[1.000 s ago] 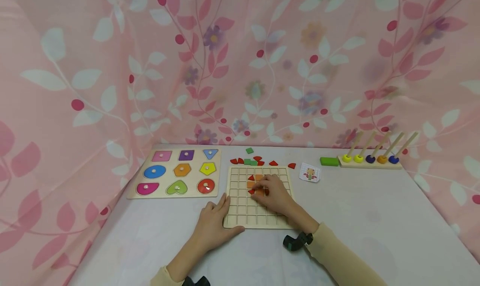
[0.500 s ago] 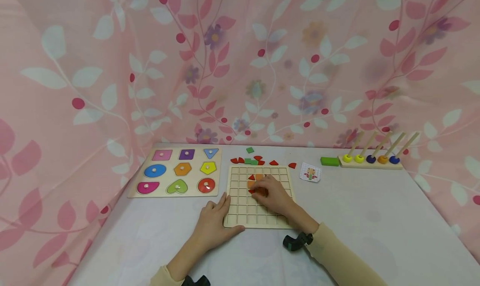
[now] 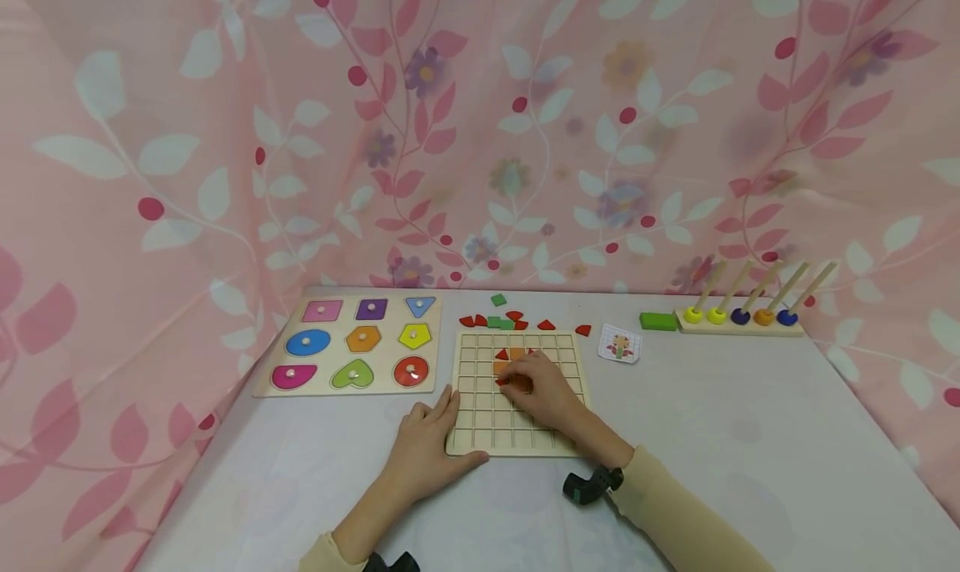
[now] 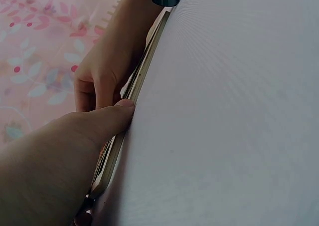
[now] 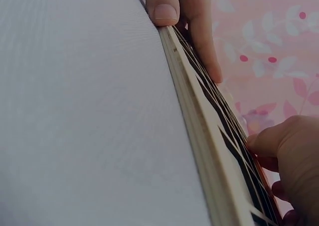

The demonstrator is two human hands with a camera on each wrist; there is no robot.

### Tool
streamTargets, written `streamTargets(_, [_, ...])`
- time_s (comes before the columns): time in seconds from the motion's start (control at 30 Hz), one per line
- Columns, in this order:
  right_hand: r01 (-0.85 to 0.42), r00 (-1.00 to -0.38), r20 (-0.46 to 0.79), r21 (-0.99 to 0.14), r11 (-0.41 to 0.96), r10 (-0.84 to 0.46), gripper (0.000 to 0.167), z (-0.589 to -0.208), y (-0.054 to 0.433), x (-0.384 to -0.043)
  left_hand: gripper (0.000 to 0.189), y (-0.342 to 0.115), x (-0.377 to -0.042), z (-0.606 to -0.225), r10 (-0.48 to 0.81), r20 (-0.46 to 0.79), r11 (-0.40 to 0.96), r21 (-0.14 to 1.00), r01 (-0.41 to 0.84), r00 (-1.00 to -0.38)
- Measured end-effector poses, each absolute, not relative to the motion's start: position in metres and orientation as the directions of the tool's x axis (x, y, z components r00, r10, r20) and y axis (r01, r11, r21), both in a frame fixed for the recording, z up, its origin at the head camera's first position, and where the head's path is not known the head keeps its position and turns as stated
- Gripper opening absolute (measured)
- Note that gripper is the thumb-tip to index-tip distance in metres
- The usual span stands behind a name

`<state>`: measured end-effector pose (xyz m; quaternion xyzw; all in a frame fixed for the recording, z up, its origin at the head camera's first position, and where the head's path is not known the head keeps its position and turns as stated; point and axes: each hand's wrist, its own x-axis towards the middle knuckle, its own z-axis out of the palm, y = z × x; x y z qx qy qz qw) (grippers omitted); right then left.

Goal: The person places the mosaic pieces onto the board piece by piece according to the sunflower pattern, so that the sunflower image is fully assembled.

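Clock directions are read from the head view, centred on the grid board (image 3: 480, 440), with 12 o'clock pointing away from the person. The board lies flat on the counter (image 3: 675, 447).

Step in hand, as judged: seating or adjusting a red piece (image 3: 499, 381) in the grid. The piece is at the right fingertips, a little toward 10 o'clock of the board's centre. Orange tiles (image 3: 501, 368) adjoin it toward 12 o'clock; some cells are hidden beneath the hand.

Next move, as judged: square the piece to its cell walls, press lightly, then release without disturbing the neighbouring tiles. Loose red pieces (image 3: 547, 325) and green pieces (image 3: 498, 300) lie beyond the board, from 11 to 1 o'clock. The pattern card (image 3: 619, 344) is at 2 o'clock and probably serves as the reference.

Right hand (image 3: 546, 391): reaches in from 4 o'clock, fingers bent downward. Its grip is nearly closed, thumb and fingertips pinching the red piece; how firmly cannot be told.

Left hand (image 3: 427, 445): braces the board. The fingers lie extended at the 9 o'clock edge; the thumb (image 4: 122, 111) rests on the near edge at about 7 o'clock. Its grip is spread wide and encloses nothing.
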<state>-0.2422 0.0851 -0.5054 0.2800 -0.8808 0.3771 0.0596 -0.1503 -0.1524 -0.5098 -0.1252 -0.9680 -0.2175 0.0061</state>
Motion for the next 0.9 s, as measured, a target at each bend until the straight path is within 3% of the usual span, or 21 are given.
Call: streamTargets(0.9, [-0.555, -0.828, 0.342, -0.618, 0.557, -0.445, 0.014, -0.5081, 0.0869, -0.2457, 0.11, -0.1529, -0.1513, -0.5142, 0.241, 0.084, 0.873, 0.416, 0.254, -0.967])
